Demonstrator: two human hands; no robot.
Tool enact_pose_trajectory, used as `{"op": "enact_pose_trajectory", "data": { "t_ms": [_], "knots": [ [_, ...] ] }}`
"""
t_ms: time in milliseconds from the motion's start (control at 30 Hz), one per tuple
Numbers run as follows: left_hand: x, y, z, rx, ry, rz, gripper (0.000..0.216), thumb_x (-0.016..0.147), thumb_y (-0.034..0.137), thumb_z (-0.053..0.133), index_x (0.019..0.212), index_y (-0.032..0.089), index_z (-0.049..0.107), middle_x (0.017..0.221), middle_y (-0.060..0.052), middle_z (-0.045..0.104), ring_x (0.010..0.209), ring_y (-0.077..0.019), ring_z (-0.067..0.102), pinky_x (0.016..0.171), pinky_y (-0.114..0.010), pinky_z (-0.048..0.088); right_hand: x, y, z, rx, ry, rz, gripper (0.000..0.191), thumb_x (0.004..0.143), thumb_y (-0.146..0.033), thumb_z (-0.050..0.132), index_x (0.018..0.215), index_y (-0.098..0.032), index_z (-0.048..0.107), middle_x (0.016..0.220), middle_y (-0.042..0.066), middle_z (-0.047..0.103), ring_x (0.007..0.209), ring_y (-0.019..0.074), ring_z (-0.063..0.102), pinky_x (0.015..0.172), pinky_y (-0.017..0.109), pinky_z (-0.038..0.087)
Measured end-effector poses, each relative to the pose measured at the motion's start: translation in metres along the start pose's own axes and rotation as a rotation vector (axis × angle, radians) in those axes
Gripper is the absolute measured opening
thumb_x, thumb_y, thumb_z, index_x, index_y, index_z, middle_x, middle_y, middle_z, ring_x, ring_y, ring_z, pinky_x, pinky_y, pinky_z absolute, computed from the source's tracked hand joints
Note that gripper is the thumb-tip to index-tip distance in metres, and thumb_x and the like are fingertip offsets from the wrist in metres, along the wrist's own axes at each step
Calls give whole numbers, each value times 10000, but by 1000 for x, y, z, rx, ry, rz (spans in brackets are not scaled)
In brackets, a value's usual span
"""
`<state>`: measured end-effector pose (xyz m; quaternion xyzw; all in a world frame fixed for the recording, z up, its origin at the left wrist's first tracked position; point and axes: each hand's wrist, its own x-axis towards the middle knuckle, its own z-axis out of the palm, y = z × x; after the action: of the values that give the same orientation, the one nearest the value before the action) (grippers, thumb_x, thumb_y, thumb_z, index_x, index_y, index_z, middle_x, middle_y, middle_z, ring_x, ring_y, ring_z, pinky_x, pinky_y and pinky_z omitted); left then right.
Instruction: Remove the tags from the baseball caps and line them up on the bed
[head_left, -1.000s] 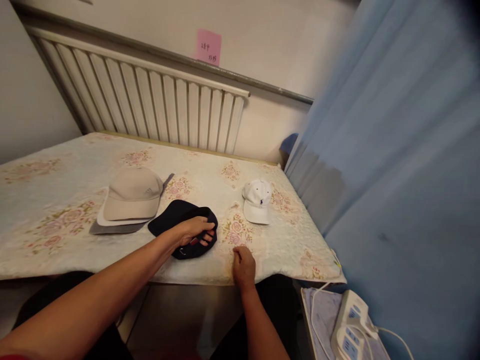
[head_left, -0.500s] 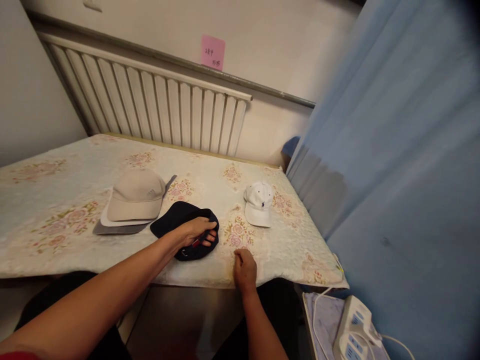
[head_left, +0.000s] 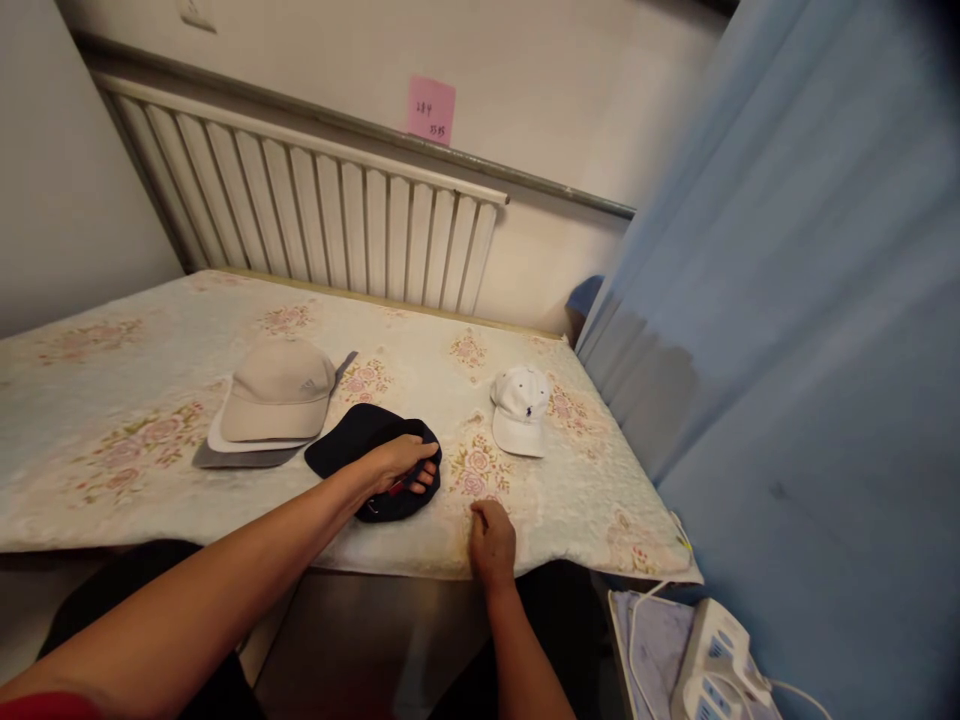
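A dark navy cap (head_left: 360,430) lies on the bed with its brim toward the left. My left hand (head_left: 403,462) reaches into its open side, the thumb and fingers gripping the rim near a small red tag. To the right, my right hand (head_left: 493,540) rests at the bed's front edge with its fingers curled in; whatever they may hold is hidden. Left of the navy cap sits a beige cap (head_left: 281,385), stacked on white and grey caps whose brims stick out below. A white cap (head_left: 519,410) with a small dark logo stands upright farther right.
The flowered bedspread (head_left: 420,345) reaches back to a radiator (head_left: 330,210) by the wall. A blue curtain (head_left: 787,350) hangs along the right side. At lower right, a power strip (head_left: 716,660) with white cables lies on a small stand.
The whole view has shifted slightly. Both hands and all the caps keep the same places on the bed, with my left hand still on the navy cap.
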<state>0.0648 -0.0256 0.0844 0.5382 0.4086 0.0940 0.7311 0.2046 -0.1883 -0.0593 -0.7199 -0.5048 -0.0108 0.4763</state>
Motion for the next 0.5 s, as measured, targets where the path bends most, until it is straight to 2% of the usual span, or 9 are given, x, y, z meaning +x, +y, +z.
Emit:
{"op": "enact_pose_trajectory", "data": {
  "t_ms": [500],
  "knots": [
    [-19, -2, 2, 46, 16, 16, 273, 782, 371, 630, 747, 192, 427, 645, 4, 590, 546, -130, 557, 534, -274, 429, 0, 0, 0, -21, -12, -3, 199, 837, -109, 436, 867, -192, 615, 832, 51, 629, 831, 191, 574, 776, 310, 449]
  ]
}}
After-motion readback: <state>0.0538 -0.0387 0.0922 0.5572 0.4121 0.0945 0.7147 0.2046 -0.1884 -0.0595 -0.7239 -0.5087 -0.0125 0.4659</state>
